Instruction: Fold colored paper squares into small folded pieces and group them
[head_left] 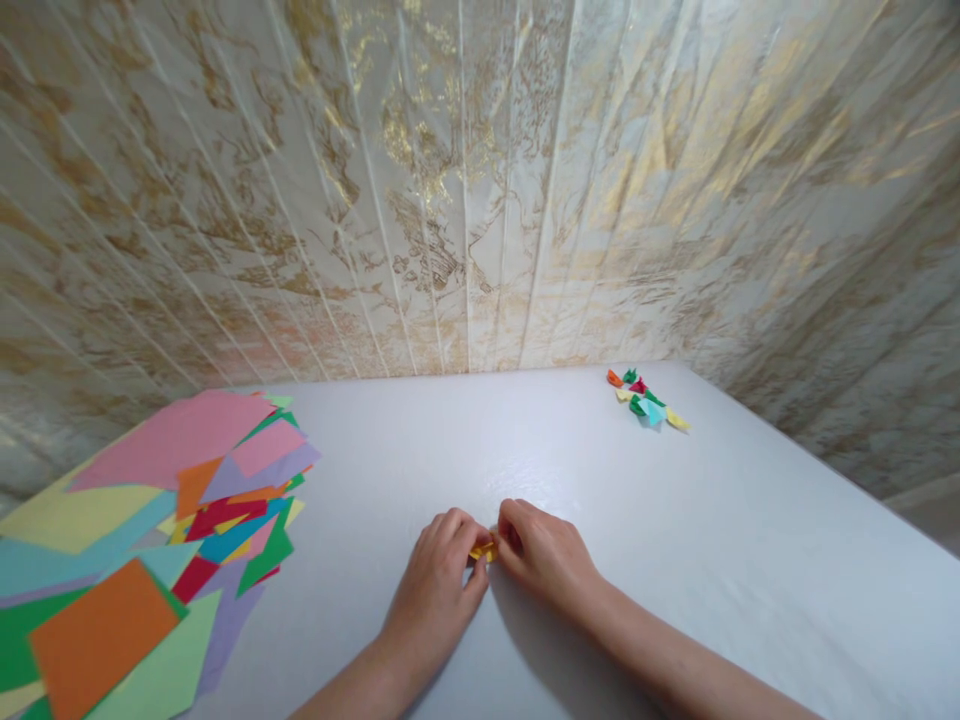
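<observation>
A small folded piece of yellow paper (pixel 484 551) is pinched between my two hands, just above or on the white table near its front middle. My left hand (pixel 444 565) grips its left side, with thumb and fingers closed on it. From the right, my right hand (pixel 546 548) holds the other end between thumb and bent fingers. The fingertips cover much of the paper, so its full shape is hidden.
A spread of coloured paper sheets and scraps (pixel 105 635) covers the left of the white table (pixel 390 450). Several small folded paper pieces (pixel 646 405) lie at the back right. A patterned gold-and-white curtain (pixel 465 200) hangs behind the table.
</observation>
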